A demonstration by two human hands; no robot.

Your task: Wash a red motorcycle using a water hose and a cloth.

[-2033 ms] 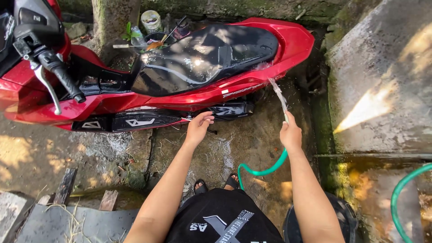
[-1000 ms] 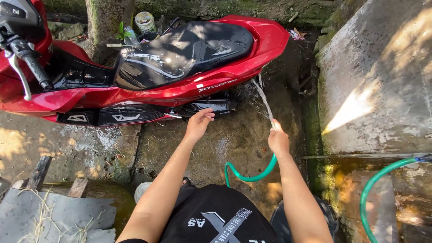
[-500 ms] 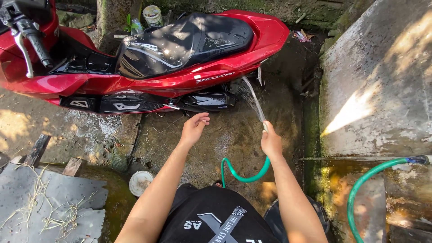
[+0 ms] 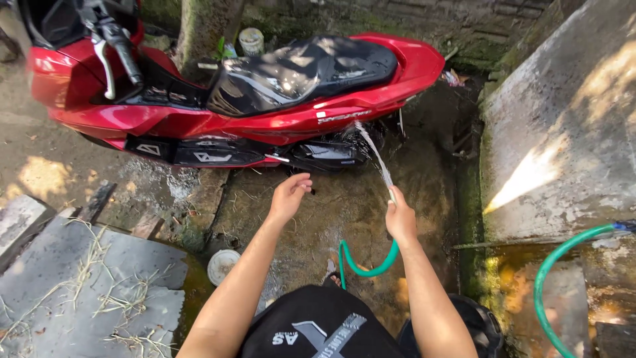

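Right hand (image 4: pixel 400 219) grips the hose (image 4: pixel 368 266) so water hits the scooter (image 4: pixel 265 119) just ahead, left hand (image 4: pixel 289 196) loose, holding nothing.

A single head-worn camera looks steeply down and forward from standing height. The person's own forearms and black shirt (image 4: pixel 318 328) fill the bottom edge, the wet ground (image 4: pixel 331 205) lies mid-frame, and the red scooter (image 4: pixel 265 119) stands near across the top, side-on.

scooter (image 4: pixel 265 99) ahead, hose (image 4: pixel 364 265) near feet, wall (image 4: pixel 563 132) right
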